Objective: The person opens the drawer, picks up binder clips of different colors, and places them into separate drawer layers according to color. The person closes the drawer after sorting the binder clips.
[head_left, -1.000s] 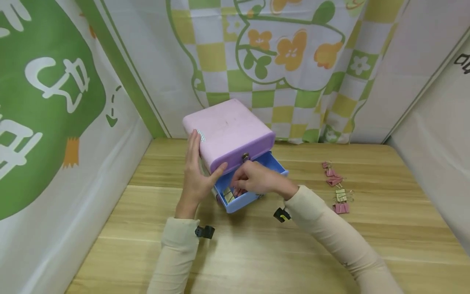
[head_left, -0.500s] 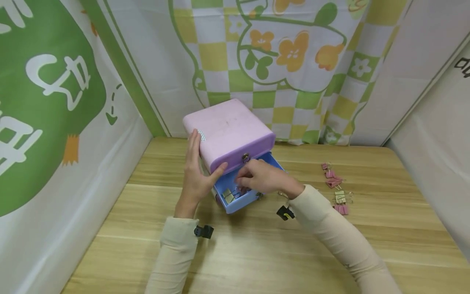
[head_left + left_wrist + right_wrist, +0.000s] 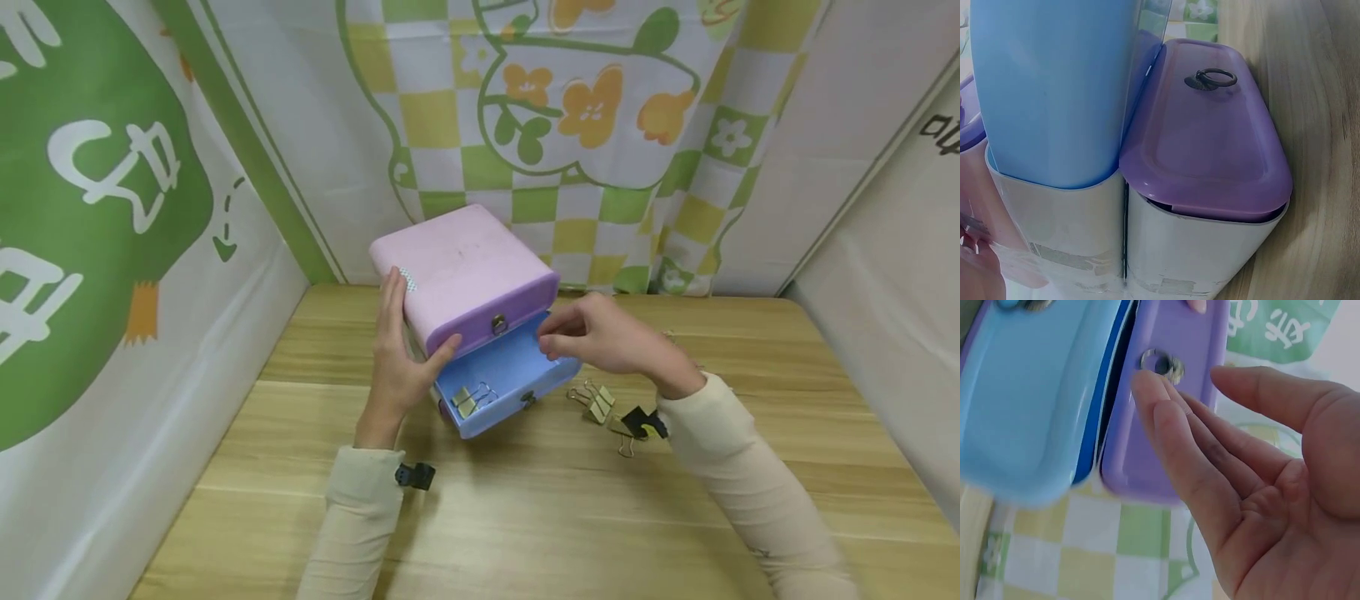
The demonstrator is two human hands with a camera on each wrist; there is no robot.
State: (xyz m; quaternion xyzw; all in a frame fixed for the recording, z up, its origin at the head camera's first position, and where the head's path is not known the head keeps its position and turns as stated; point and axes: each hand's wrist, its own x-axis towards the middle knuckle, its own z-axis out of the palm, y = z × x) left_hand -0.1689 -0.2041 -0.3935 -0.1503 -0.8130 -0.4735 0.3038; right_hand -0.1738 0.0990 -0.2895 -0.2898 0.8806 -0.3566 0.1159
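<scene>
A small drawer chest with a pale pink top point(image 3: 465, 262) stands on the table, its blue middle drawer point(image 3: 517, 398) pulled out. Inside the drawer's left front corner lies a yellow binder clip point(image 3: 467, 402). My left hand point(image 3: 397, 358) rests along the chest's left side, the thumb on the purple upper drawer front point(image 3: 480, 329). My right hand point(image 3: 603, 333) hovers over the drawer's right end. Its thumb and fingers stand apart in the right wrist view, with nothing visible between them. Two yellowish binder clips point(image 3: 597, 403) lie on the table below the right wrist.
In the left wrist view, a purple lower drawer point(image 3: 1210, 131) with a ring pull is closed beneath the blue one. My right arm mostly hides the clips farther right. A checkered curtain point(image 3: 592, 225) hangs behind the chest.
My right hand has come up and right out of the blue drawer; the reddish item under its fingers no longer shows there. Yellowish clips by the wrist have come into view. My left hand stays put.
</scene>
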